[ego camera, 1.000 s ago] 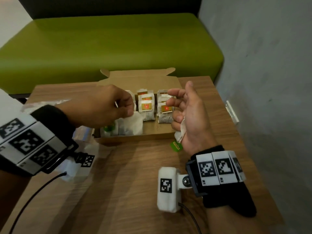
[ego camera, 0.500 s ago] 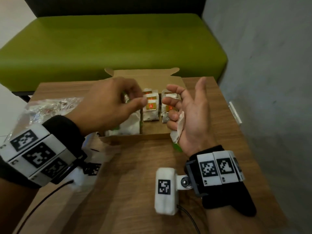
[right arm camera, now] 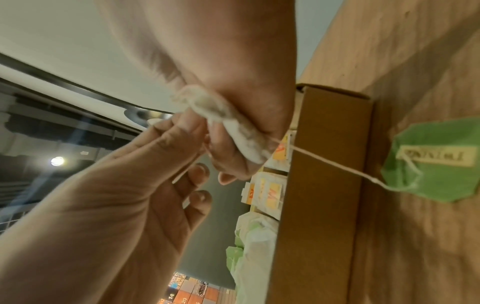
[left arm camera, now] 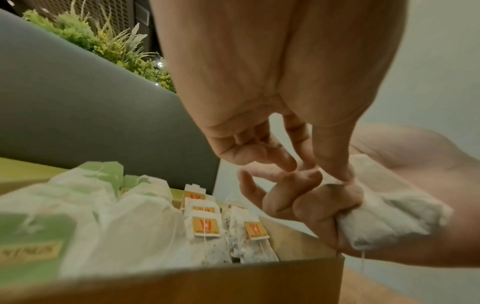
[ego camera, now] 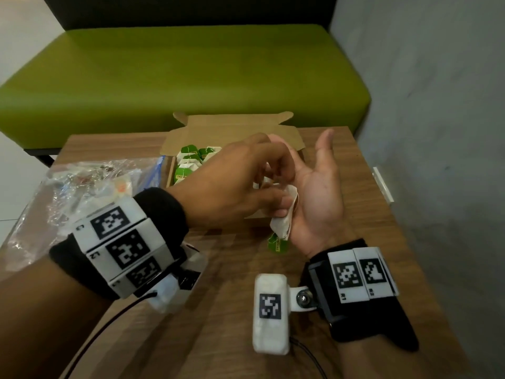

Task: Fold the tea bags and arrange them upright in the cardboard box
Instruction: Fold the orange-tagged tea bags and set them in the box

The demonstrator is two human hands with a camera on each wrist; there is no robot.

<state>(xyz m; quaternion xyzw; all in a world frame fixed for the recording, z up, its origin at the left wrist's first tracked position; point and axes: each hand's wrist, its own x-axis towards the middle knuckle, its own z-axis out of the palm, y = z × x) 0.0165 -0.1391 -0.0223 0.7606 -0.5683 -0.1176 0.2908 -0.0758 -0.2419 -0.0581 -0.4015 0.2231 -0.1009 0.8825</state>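
A white tea bag (ego camera: 282,224) sits at the edge of my right hand (ego camera: 314,192), which is palm up just right of the cardboard box (ego camera: 232,132). In the left wrist view the right hand's lower fingers (left arm camera: 324,205) curl round the tea bag (left arm camera: 389,205). My left hand (ego camera: 281,206) has reached across and pinches the same bag with thumb and fingertips. Its green tag (ego camera: 278,244) hangs on a string over the table. Folded tea bags (ego camera: 188,165) stand upright in the box, green-tagged at the left, orange-tagged (left arm camera: 205,224) further right.
A crumpled clear plastic bag (ego camera: 90,192) lies on the wooden table (ego camera: 218,310) left of the box. A green bench (ego camera: 177,77) runs behind the table and a grey wall (ego camera: 437,105) closes the right side.
My left hand has come away from the box and moved right onto the tea bag in my right hand. The right hand has stayed roughly in place.
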